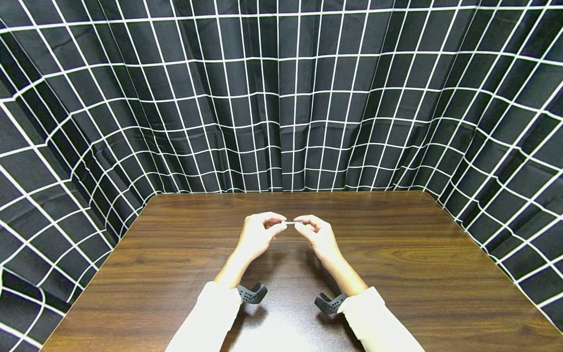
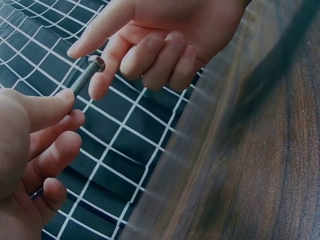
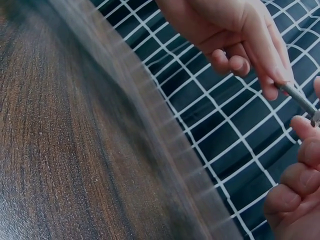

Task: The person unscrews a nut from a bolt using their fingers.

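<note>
A metal hex-head bolt [image 1: 291, 223] is held up above the table between the two hands. My left hand [image 1: 257, 234] pinches its threaded end between thumb and fingertips. In the left wrist view, the threaded shank [image 2: 84, 80] slants up to the hex head [image 2: 96, 63]. The thumb and forefinger of my right hand [image 1: 323, 238] are spread on either side of that head, with a gap showing around it. The other fingers of the right hand [image 2: 170, 55] are loosely curled. In the right wrist view, the left hand [image 3: 240, 30] covers the bolt's far end.
A brown wood-grain table [image 1: 176, 244] lies beneath both hands. Black curtains with a white grid [image 1: 281, 98] surround its back and sides. A dark grey wrist device [image 1: 252, 294] sits at the left cuff, and another wrist device [image 1: 330, 303] at the right.
</note>
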Available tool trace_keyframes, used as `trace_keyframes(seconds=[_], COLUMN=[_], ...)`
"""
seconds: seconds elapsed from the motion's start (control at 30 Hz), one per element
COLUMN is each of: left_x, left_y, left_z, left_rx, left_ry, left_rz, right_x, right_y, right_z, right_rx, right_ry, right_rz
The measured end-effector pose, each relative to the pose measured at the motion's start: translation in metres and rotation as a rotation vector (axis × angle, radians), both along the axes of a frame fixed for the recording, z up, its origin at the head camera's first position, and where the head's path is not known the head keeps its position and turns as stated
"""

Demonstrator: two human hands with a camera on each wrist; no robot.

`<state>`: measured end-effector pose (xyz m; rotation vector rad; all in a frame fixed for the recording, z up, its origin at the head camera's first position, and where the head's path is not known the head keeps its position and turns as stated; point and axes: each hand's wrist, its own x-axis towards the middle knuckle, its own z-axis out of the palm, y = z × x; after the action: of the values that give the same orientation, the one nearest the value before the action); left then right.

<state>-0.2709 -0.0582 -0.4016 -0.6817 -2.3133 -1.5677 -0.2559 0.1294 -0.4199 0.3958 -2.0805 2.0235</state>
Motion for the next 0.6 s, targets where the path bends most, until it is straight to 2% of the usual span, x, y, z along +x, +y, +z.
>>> trace_keyframes(seconds=[0.1,0.3,0.43,0.6], left_x=[0.0,-0.001,-0.001,-0.001], left_y=[0.0,0.001,0.0,-0.001], left_z=[-0.001,-0.002,-0.003,-0.002], left_rx=[-0.002,-0.013,-0.017,-0.019], left_ry=[0.006,0.012,0.023,0.032], left_rz=[-0.003,0.001,0.002,-0.006], right_x=[0.0,-0.002,-0.003,0.014], right_y=[-0.001,0.0,0.001,-0.003], right_z=[0.0,0.0,0.0,0.024], right_rx=[0.015,0.05,0.067,0.097], right_ry=[-0.043,-0.072,-0.086,-0.064], right_rz=[-0.026,-0.117,-0.116,-0.102])
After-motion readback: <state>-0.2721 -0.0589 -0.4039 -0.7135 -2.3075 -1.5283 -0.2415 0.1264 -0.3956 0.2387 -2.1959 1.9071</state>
